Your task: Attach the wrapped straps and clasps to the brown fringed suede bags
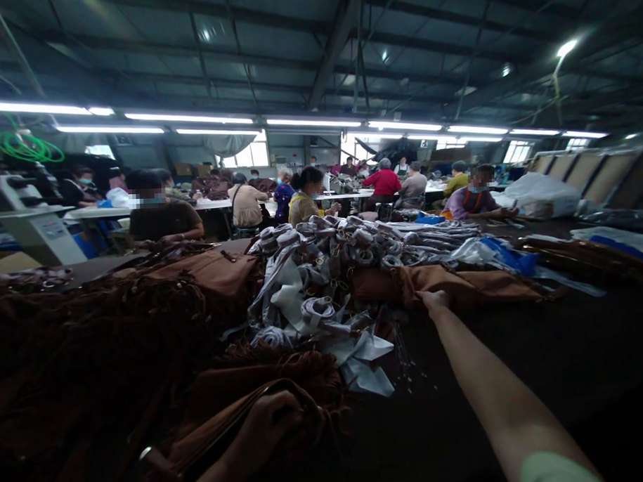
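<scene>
My left hand (267, 429) is closed on the zip-lined opening of a brown fringed bag (226, 383) lying in front of me. A metal fitting glints at the bag's near left end. With my arm stretched forward, my right hand (434, 302) pinches the near edge of a flat brown bag (425, 279) beyond the middle of the table. Between and behind my hands rises a heap of wrapped straps (317, 308), coiled in pale covering with gold-coloured clips. White sheets (371, 369) stick out at the heap's near side.
More brown fringed bags (211, 273) cover the table's left side. Small white bits (411, 378) lie on the dark tabletop (494, 361). Blue and clear plastic (512, 254) sits at the right. Co-workers (165, 211) sit across the table and farther back.
</scene>
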A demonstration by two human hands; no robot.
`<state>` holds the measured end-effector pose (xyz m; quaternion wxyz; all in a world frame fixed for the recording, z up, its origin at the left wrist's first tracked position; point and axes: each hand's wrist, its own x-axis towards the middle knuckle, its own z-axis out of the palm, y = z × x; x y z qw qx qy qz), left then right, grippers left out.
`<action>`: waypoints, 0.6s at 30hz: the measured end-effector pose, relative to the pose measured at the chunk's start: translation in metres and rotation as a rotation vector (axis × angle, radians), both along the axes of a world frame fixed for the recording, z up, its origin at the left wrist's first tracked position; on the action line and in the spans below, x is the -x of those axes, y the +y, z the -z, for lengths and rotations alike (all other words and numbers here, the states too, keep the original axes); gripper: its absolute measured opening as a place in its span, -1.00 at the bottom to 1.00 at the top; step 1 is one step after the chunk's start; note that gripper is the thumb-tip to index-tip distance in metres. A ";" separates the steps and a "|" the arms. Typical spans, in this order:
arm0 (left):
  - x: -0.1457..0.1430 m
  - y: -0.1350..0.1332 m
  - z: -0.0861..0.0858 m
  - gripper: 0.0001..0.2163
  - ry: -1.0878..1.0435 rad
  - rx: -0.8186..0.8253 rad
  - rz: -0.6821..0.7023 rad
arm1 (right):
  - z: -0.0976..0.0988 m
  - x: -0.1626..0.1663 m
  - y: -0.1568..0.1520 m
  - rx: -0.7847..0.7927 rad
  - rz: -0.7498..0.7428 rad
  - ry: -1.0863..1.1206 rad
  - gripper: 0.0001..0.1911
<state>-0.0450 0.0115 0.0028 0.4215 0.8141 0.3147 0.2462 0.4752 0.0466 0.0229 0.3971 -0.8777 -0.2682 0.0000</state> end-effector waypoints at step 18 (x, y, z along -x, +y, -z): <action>-0.001 -0.001 -0.002 -0.84 -0.033 0.012 0.017 | 0.014 0.042 -0.020 0.276 -0.093 -0.314 -0.61</action>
